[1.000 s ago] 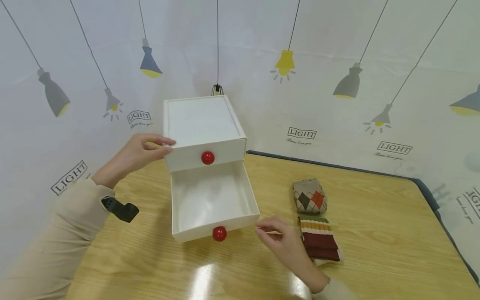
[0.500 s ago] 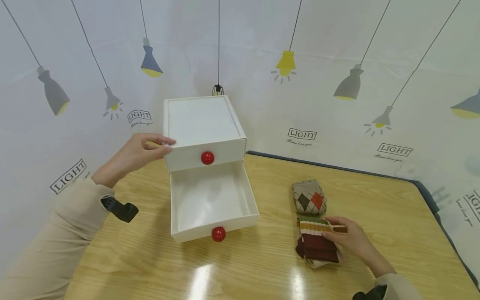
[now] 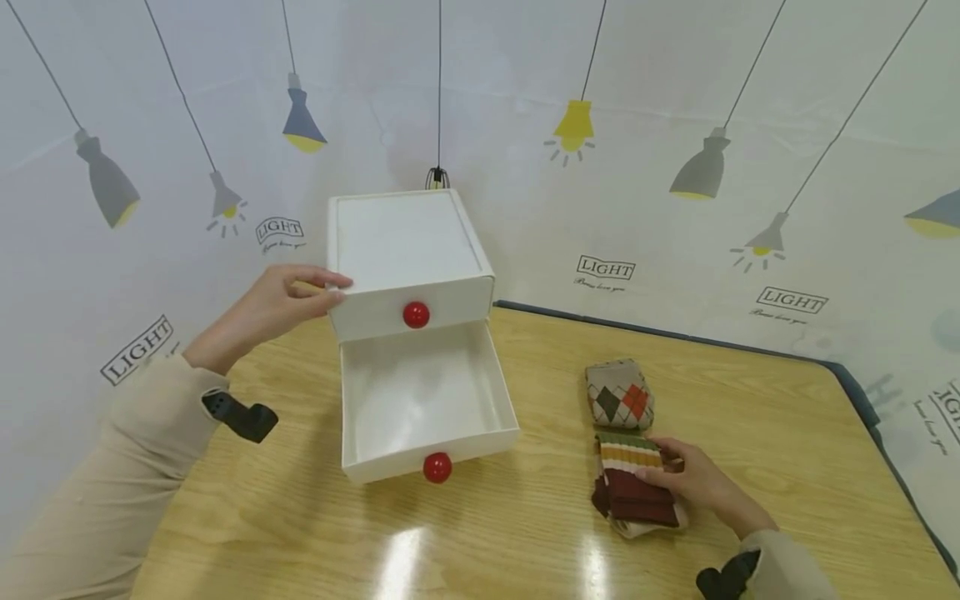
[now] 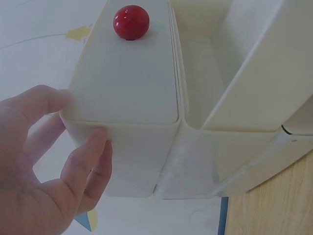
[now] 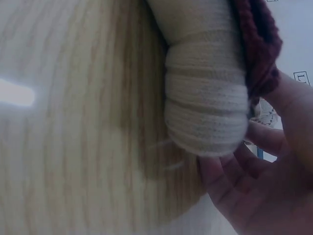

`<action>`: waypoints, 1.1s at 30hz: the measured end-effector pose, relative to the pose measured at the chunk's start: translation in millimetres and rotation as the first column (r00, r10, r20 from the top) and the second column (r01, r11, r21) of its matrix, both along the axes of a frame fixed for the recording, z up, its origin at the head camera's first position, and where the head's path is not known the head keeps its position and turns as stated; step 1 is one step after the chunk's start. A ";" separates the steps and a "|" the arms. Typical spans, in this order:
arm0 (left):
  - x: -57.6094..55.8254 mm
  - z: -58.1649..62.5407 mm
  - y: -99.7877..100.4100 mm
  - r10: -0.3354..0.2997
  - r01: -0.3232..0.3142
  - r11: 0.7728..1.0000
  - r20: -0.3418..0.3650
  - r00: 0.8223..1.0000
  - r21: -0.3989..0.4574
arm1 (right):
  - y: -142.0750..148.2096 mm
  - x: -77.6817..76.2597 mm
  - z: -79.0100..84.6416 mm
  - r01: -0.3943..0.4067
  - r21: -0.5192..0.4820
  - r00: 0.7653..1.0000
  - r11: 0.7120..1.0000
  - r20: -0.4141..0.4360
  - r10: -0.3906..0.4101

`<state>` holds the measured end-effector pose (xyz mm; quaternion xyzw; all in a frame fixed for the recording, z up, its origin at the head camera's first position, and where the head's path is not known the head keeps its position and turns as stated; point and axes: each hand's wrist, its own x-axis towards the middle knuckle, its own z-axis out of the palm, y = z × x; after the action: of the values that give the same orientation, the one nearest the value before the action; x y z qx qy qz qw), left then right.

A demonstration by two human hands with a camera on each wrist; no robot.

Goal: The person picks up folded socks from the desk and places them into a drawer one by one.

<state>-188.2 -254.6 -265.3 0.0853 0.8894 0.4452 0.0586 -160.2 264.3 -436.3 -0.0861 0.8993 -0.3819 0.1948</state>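
Observation:
A white two-drawer box (image 3: 405,237) stands on the table, its lower drawer (image 3: 390,460) pulled out with nothing in it. Each drawer front has a red ball knob (image 3: 437,467). My left hand (image 3: 266,312) grips the upper left front corner of the box, the digits spread around its edge in the left wrist view. At the right, my right hand (image 3: 701,479) holds the right side of folded striped socks (image 3: 637,492) in maroon, cream, mustard and green, thumb on top. Their cream ribbed fold (image 5: 205,98) faces the right wrist camera.
Folded beige argyle socks (image 3: 615,400) lie just behind the striped ones. The wooden table (image 3: 787,450) ends at a dark blue edge, with a lamp-printed backdrop (image 3: 510,125) behind it. A black camera mount (image 3: 240,417) sits on the left wrist.
My right hand has moved right from beside the lower drawer to the striped socks, and its thumb now rests on them. The left hand stays at the box corner.

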 end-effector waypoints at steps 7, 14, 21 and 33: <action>0.1 0.8 -0.6 -0.005 0.005 1.000 -0.002 1.000 0.003 | -0.5 -0.7 -0.1 0.022 -0.064 0.999 0.998 0.040 -0.019; 0.7 0.9 -0.9 -0.008 0.008 1.000 -0.002 1.000 0.005 | -1.4 10.0 -2.7 0.054 -0.198 0.999 0.979 0.014 -0.053; 0.4 1.3 1.1 -0.002 0.002 1.000 0.004 1.000 0.002 | -3.2 22.1 -1.5 0.150 -0.302 0.989 0.942 0.059 -0.139; 1.3 2.7 0.9 0.001 -0.001 1.000 0.013 1.000 0.009 | -12.6 33.4 16.1 0.018 -0.467 1.000 0.884 0.015 -0.012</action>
<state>-186.8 -253.7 -262.6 0.0822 0.8870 0.4499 0.0640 -126.9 251.7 -420.3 -0.1214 0.7804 -0.5891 0.1709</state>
